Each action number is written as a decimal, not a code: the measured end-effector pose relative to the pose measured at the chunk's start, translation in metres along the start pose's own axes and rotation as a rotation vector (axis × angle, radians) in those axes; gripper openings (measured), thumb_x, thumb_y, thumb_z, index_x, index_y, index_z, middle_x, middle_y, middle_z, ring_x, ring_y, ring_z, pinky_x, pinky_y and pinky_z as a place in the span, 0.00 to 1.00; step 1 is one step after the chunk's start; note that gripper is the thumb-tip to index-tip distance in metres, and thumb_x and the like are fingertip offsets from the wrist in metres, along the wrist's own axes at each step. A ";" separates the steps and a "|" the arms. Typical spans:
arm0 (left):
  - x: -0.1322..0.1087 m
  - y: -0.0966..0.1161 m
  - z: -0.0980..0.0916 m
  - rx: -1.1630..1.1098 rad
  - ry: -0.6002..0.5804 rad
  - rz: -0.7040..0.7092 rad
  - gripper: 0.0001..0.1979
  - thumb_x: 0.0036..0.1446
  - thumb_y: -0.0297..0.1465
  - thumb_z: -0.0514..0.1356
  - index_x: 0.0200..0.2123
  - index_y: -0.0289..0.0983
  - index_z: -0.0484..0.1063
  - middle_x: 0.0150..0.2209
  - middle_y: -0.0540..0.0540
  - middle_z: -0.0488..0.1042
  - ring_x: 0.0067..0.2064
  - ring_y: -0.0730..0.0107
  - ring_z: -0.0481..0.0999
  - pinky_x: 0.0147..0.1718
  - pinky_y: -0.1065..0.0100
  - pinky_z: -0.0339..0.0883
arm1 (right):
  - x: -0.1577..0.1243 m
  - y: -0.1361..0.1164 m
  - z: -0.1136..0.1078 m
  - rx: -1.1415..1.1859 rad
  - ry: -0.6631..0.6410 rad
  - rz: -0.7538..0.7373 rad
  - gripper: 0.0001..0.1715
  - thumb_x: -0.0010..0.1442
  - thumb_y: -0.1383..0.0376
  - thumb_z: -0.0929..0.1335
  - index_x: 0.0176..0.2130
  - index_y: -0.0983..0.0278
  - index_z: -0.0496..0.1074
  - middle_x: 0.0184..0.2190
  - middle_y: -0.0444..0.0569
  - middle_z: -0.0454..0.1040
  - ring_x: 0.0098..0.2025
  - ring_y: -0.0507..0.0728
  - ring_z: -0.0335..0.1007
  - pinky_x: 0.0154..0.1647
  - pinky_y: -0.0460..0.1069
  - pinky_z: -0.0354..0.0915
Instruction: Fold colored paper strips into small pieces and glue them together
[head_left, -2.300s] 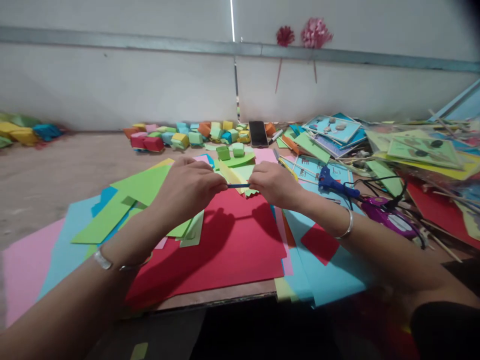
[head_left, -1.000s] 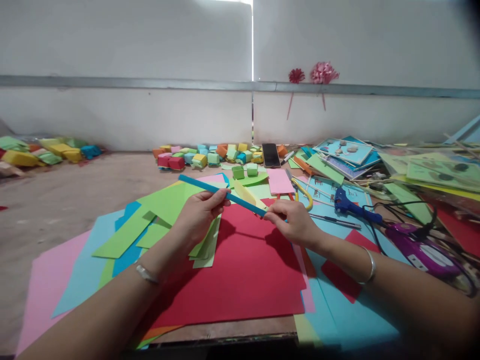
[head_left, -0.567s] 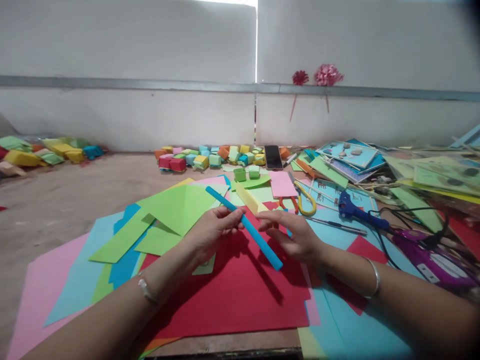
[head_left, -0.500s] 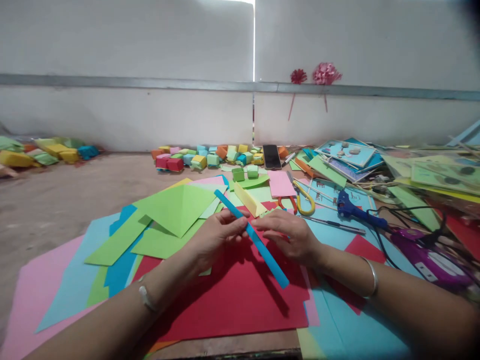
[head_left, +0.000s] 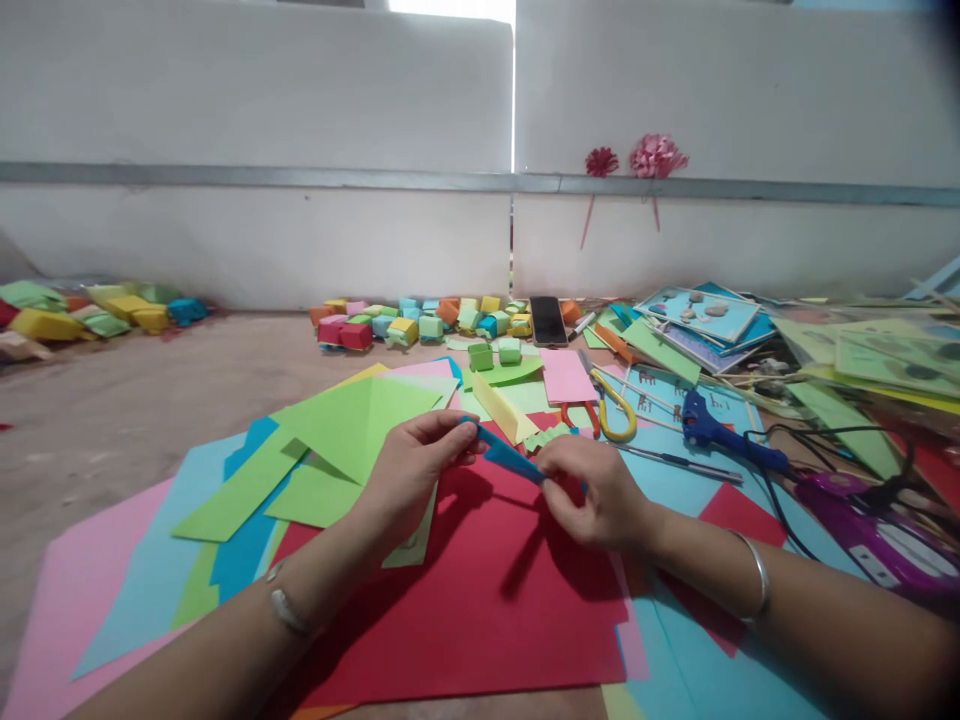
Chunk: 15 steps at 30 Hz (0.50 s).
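A narrow blue paper strip (head_left: 506, 456) is pinched between both my hands above a large red sheet (head_left: 487, 590). My left hand (head_left: 416, 470) grips its left end with closed fingers. My right hand (head_left: 596, 495) pinches the right part, and the strip looks folded or bent between them. A folded green sheet (head_left: 352, 415) lies just left of my left hand. A yellow folded piece (head_left: 504, 410) lies just beyond the strip.
Coloured sheets cover the table front. Several small paper cubes (head_left: 420, 322) and a phone (head_left: 548, 320) lie at the back. Scissors (head_left: 611, 405), a blue glue gun (head_left: 720, 435) with cable, a purple device (head_left: 870, 530) and card stacks (head_left: 705, 315) crowd the right.
The long straight blue strip held out between my hands is now shortened between them, bent or folded. My right hand went from open fingers to a pinch on it.
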<state>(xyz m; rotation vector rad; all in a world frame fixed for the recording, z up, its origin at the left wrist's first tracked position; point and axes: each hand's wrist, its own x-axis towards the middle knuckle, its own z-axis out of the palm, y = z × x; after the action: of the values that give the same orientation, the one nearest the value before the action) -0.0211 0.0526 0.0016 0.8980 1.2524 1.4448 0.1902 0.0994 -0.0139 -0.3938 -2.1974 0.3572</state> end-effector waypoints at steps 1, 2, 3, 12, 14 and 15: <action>0.001 0.001 0.000 0.012 0.008 0.011 0.14 0.41 0.38 0.74 0.30 0.36 0.80 0.26 0.48 0.79 0.28 0.73 0.76 0.31 0.71 0.72 | 0.000 0.000 0.000 -0.048 0.010 0.019 0.08 0.54 0.73 0.63 0.28 0.62 0.64 0.22 0.44 0.68 0.25 0.52 0.62 0.27 0.47 0.62; 0.000 0.002 0.000 0.026 0.010 0.018 0.14 0.41 0.38 0.74 0.29 0.36 0.80 0.26 0.47 0.80 0.27 0.72 0.76 0.30 0.71 0.72 | -0.001 0.001 0.001 -0.094 0.008 0.030 0.08 0.53 0.73 0.62 0.26 0.61 0.63 0.21 0.43 0.66 0.24 0.52 0.59 0.26 0.47 0.59; 0.000 0.002 0.000 0.039 0.008 0.020 0.14 0.41 0.37 0.74 0.29 0.36 0.81 0.25 0.47 0.80 0.26 0.72 0.76 0.29 0.70 0.72 | -0.001 0.002 0.001 -0.137 0.000 0.032 0.08 0.53 0.73 0.62 0.26 0.61 0.62 0.21 0.43 0.65 0.24 0.52 0.58 0.26 0.47 0.58; -0.006 0.007 0.006 0.167 -0.008 0.063 0.10 0.43 0.36 0.72 0.30 0.38 0.82 0.28 0.47 0.82 0.26 0.72 0.77 0.29 0.70 0.74 | 0.000 0.009 -0.001 -0.346 -0.085 0.024 0.08 0.52 0.72 0.62 0.25 0.62 0.61 0.23 0.47 0.66 0.28 0.55 0.58 0.29 0.48 0.55; -0.007 0.008 0.007 0.209 0.003 0.094 0.09 0.43 0.35 0.71 0.30 0.38 0.82 0.28 0.47 0.82 0.26 0.72 0.77 0.28 0.70 0.74 | 0.000 0.009 -0.002 -0.357 -0.106 0.042 0.08 0.52 0.73 0.62 0.24 0.62 0.60 0.23 0.47 0.65 0.28 0.55 0.58 0.29 0.48 0.54; -0.008 0.008 0.008 0.234 0.007 0.119 0.09 0.44 0.34 0.70 0.30 0.38 0.81 0.28 0.47 0.82 0.26 0.71 0.77 0.27 0.70 0.74 | -0.001 0.008 -0.002 -0.362 -0.111 0.050 0.08 0.51 0.73 0.62 0.24 0.62 0.60 0.23 0.47 0.65 0.28 0.55 0.57 0.29 0.49 0.54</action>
<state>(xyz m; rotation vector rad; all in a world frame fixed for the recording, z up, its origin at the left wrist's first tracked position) -0.0135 0.0467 0.0111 1.1412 1.4142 1.4134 0.1933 0.1071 -0.0165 -0.6392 -2.3669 0.0033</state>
